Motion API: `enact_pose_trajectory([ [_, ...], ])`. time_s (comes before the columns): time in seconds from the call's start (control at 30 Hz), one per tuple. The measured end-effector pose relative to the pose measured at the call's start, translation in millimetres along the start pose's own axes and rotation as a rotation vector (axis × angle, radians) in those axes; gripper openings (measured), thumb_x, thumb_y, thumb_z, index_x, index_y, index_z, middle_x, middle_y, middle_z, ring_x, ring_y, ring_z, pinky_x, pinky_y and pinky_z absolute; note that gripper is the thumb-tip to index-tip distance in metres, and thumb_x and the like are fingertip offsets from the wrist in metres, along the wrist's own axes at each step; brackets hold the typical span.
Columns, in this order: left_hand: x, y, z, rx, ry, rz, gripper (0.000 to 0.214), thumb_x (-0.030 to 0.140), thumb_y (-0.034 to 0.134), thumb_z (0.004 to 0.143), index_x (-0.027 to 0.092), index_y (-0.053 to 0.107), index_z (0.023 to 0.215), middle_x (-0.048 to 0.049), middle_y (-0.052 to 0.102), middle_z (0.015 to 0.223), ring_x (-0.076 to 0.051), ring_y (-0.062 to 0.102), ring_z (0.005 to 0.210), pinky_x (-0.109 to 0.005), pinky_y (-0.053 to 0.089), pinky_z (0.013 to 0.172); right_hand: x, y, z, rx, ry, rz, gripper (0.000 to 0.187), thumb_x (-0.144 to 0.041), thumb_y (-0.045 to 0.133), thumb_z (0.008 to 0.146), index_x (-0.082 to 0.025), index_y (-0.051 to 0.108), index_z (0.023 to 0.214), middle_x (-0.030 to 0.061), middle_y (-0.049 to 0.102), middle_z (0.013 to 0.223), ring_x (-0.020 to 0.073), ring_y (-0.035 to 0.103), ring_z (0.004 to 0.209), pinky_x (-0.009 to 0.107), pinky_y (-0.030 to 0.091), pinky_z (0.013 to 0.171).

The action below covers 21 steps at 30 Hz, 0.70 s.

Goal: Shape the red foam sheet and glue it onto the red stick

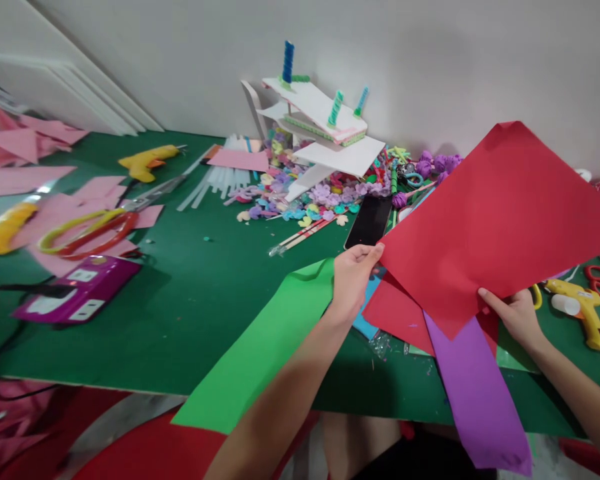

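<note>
We hold a red sheet (pixel 500 220) up over the right part of the bench (pixel 200 300), tilted so one corner points upward. Our left hand (pixel 353 273) pinches its left corner between thumb and fingers, and our right hand (pixel 517 313) is closed on its lower edge. Under the sheet, more red paper (pixel 395 313) lies on the bench, a purple strip (pixel 480 393) hangs over the near edge, and a green strip (pixel 265 347) runs from beside our left hand down past the near edge.

Just beyond our left hand lies a black phone (pixel 370 220). Behind it, toward the far edge, a white foam model (pixel 325 133) stands among scattered small flowers (pixel 290 207). A yellow glue gun (pixel 583 310) rests near the right edge, just beside our right hand. At the left end sit a purple power strip (pixel 77 290), scissors with yellow and red handles (pixel 90 230) on pink paper (pixel 93 193), and another yellow glue gun (pixel 147 162) farther back.
</note>
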<state>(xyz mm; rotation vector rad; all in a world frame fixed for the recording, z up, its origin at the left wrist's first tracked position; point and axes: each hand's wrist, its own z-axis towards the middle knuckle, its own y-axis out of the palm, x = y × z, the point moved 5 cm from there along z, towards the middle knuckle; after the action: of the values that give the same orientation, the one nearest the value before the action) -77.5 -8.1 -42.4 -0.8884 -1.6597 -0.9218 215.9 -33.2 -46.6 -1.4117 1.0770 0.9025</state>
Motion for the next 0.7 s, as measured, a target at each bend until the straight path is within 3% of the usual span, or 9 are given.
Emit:
enact_pose_trajectory([
  [0.13,4,-8.9,7,0.042,-0.045,-0.025,0.043,0.046,0.082,0.043,0.013,0.059,0.058,0.0042,0.055,0.050,-0.002,0.044,0.043,-0.014,0.031,0.039,-5,-4,-8,-0.054,-0.035,0.118,0.028,-0.041,0.075,0.064,-0.017,0.067,0.077,0.0069,0.073,0.075,0.0197,0.067,0.062,0.033,0.057,0.062],
  [0.2,8,-10.3,10,0.019,-0.048,-0.011,0.044,0.045,0.084,0.039,0.014,0.057,0.057,0.0057,0.052,0.048,-0.002,0.042,0.042,-0.014,0.030,0.040,-9,-16,-14,-0.010,-0.104,0.145,0.027,-0.038,0.078,0.062,-0.019,0.068,0.078,0.0056,0.074,0.079,0.0198,0.068,0.069,0.033,0.057,0.069],
  [0.33,12,-3.9,13,-0.194,-0.137,0.060,0.047,0.042,0.085,0.034,0.015,0.052,0.053,0.0061,0.050,0.049,-0.003,0.041,0.042,-0.015,0.029,0.040,-16,-68,-31,0.344,-0.138,0.345,0.041,-0.040,0.082,0.051,-0.025,0.067,0.086,-0.0003,0.073,0.086,0.0164,0.068,0.074,0.028,0.056,0.065],
  [0.4,15,-1.1,14,-0.310,-0.195,0.131,0.048,0.043,0.085,0.033,0.016,0.051,0.052,0.0058,0.049,0.048,-0.004,0.041,0.042,-0.017,0.029,0.041,-17,-94,-41,0.514,0.038,0.491,0.041,-0.052,0.075,0.057,-0.029,0.067,0.090,-0.0011,0.072,0.098,0.0179,0.068,0.081,0.029,0.056,0.061],
  [0.43,18,-1.3,16,-0.334,-0.182,0.180,0.047,0.044,0.085,0.034,0.016,0.051,0.052,0.0051,0.050,0.049,-0.005,0.042,0.043,-0.017,0.029,0.042,-19,-102,-43,0.494,0.141,0.512,0.040,-0.056,0.071,0.061,-0.030,0.067,0.092,-0.0002,0.070,0.106,0.0198,0.068,0.086,0.032,0.057,0.061],
  [0.53,33,0.3,23,-0.383,-0.032,0.465,0.038,0.049,0.076,0.052,0.016,0.056,0.054,0.0013,0.054,0.052,-0.008,0.047,0.047,-0.020,0.031,0.046,-36,-124,-41,0.355,0.214,0.461,0.046,-0.066,0.057,0.067,-0.034,0.067,0.098,0.0047,0.064,0.118,0.0278,0.065,0.098,0.043,0.056,0.067],
  [0.63,50,11.0,29,-0.403,0.261,0.864,0.038,0.045,0.054,0.076,0.018,0.052,0.048,-0.0010,0.053,0.051,-0.011,0.046,0.049,-0.024,0.029,0.051,-64,-141,-27,0.311,0.026,0.324,0.030,-0.054,0.063,0.067,-0.038,0.066,0.093,0.0050,0.062,0.119,0.0268,0.062,0.103,0.043,0.054,0.075],
  [0.7,59,24.3,30,-0.416,0.477,1.105,0.039,0.037,0.047,0.081,0.019,0.049,0.046,-0.0019,0.053,0.052,-0.013,0.047,0.051,-0.025,0.027,0.053,-88,-135,-12,0.230,-0.137,0.247,0.020,-0.044,0.064,0.072,-0.040,0.064,0.092,0.0031,0.061,0.121,0.0231,0.060,0.107,0.041,0.051,0.084],
])
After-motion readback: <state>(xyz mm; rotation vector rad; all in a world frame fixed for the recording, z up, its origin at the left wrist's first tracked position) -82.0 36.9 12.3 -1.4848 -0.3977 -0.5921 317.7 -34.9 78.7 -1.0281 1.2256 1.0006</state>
